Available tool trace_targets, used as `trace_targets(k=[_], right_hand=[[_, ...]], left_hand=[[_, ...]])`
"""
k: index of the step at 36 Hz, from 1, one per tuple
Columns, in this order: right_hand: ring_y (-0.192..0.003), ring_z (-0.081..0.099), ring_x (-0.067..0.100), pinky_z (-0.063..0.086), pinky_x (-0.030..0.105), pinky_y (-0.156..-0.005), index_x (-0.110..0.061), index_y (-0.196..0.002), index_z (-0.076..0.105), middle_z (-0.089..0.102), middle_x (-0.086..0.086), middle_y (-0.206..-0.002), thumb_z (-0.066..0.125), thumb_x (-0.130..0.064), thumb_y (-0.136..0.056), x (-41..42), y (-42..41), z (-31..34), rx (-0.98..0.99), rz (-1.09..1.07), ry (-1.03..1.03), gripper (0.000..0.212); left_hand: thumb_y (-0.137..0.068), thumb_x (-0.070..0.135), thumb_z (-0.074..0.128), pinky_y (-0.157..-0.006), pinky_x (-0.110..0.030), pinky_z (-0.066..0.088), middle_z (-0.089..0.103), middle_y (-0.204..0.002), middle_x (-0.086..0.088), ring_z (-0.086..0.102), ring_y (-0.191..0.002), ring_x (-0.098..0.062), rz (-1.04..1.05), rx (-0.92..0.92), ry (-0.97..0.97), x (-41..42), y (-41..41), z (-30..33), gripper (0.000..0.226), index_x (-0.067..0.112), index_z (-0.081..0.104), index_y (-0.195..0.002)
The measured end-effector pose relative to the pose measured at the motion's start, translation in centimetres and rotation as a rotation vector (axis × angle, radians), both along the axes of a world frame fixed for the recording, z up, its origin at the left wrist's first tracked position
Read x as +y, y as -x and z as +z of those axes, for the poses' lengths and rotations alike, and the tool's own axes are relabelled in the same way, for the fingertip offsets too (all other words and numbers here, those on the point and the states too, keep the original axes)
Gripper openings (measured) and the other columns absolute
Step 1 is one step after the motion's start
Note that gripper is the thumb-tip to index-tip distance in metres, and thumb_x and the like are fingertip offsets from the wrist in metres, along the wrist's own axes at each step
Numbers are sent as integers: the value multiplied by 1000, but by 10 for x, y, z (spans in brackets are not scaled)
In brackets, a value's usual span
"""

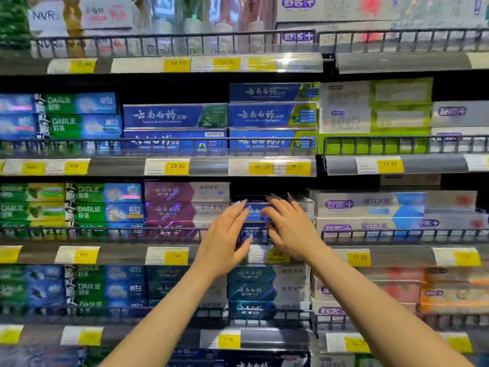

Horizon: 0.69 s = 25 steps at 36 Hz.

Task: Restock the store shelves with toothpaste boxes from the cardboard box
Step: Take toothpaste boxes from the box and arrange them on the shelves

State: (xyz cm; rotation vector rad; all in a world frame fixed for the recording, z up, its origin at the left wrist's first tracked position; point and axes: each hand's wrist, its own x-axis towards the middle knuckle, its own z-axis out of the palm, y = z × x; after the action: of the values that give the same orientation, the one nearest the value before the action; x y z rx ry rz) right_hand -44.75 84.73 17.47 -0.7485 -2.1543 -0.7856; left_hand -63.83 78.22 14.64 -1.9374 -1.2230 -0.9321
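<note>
Where both hands meet, blue toothpaste box between fingers

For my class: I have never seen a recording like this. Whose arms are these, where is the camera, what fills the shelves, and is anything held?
There is one picture, taken by a camera worn on a person's head, looking forward and down. The two bare arms are that person's own. The left hand and right hand reach to a blue toothpaste box in a shelf slot with dark space above it. Their fingers lie fairly straight against it; a firm grip is not clear. Around it stand purple boxes, white boxes and yellow price tags. No cardboard box shows.
</note>
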Motion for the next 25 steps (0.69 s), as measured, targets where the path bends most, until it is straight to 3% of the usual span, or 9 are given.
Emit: trace_targets(k=[2,6,12,16,25], right_hand=[[-113,49,30,40,46,-98,-18,-113,50,53,10,-123,40,-30,-82,-2,-3,0,-11,28,51,34],[-123,42,27,35,44,-103,-17,-120,51,47,10,-136,37,-29,-84,-2,-8,-3,-17,47,90,40],[-128,40,28,30,47,-110,-16,-117,52,44,10,-140,38,-28,-83,-5,-11,-1,-9,59,133,39],[-128,40,27,30,46,-109,-16,-118,53,43,9,-141,37,-29,-84,-8,-11,0,-17,33,152,40],[-127,40,29,31,47,-108,-14,-119,55,44,11,-140,33,-31,-84,-17,-8,3,-38,-13,195,45]], left_hand=[[-93,48,35,-118,-34,10,21,-154,-5,12,-142,-16,60,64,29,9,-3,-2,67,9,25,-147],[-94,53,26,-116,-36,2,22,-154,-7,11,-142,-18,154,80,94,20,-4,-8,69,10,21,-148],[-97,52,18,-115,-37,4,31,-150,-12,19,-138,-23,167,108,96,28,0,-9,66,7,25,-145],[-94,48,30,-115,-35,4,36,-147,-12,22,-136,-22,159,119,78,29,2,-8,65,6,29,-144],[-92,46,32,-112,-39,14,40,-145,-14,29,-133,-24,159,195,28,28,9,-5,64,3,37,-140]])
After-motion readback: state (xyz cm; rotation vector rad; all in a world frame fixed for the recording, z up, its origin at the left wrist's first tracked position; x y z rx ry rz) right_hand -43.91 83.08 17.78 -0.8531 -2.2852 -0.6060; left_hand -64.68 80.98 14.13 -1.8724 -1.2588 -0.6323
